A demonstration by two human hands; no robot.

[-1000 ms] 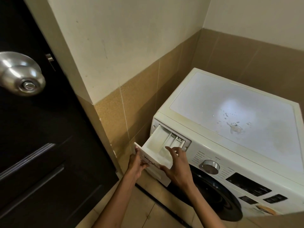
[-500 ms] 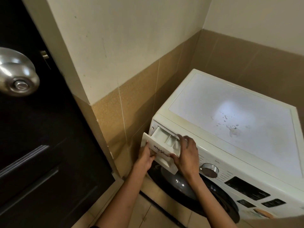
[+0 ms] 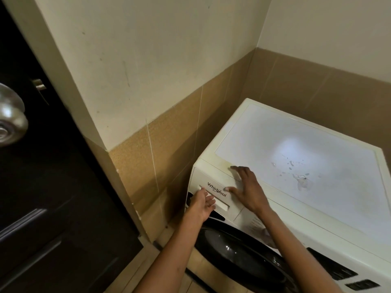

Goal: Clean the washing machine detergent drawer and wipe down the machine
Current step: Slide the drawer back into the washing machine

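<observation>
While both hands stay flat and loose, gripping nothing, the right hand (image 3: 248,190) spreads its fingers over the upper right corner of the one detergent drawer (image 3: 211,178), and the left hand (image 3: 201,205) touches its handle recess (image 3: 221,205). That drawer sits flush in the single washing machine (image 3: 296,149), above one dark round door (image 3: 239,254); one metal knob (image 3: 10,119) shows far left.

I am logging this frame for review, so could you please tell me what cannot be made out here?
- Detergent drawer's inside: head view, the drawer sits shut.
- Panel print: head view, too small, partly behind the right forearm.
- Door knob: head view, cut off by the left edge.
- Porthole door: head view, crossed by both forearms, cut by the bottom edge.
</observation>
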